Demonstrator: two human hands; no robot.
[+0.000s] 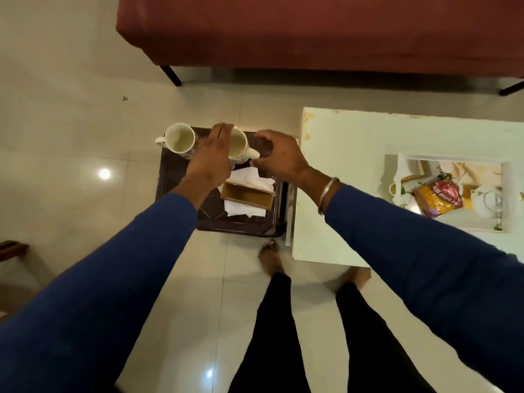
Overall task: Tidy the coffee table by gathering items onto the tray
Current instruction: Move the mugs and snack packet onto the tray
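Note:
A dark brown tray (173, 177) sits low to the left of the white coffee table (340, 165). On its far edge stand two cream patterned mugs. The left mug (180, 140) stands alone, its handle pointing left. The right mug (237, 144) is between my hands. My left hand (212, 157) lies against its left side with fingers straight and together. My right hand (279, 157) is curled at the mug's handle, which points right. A wooden tissue box (246, 195) with loose white tissues (249, 180) lies on the tray's near half.
The table's glass inset shows a red and yellow snack packet (438, 198) and a white teapot (486, 201) below. A red sofa (312, 32) spans the back. My bare feet (270, 258) stand on the tiled floor near the tray. A wooden piece (11, 251) juts in at left.

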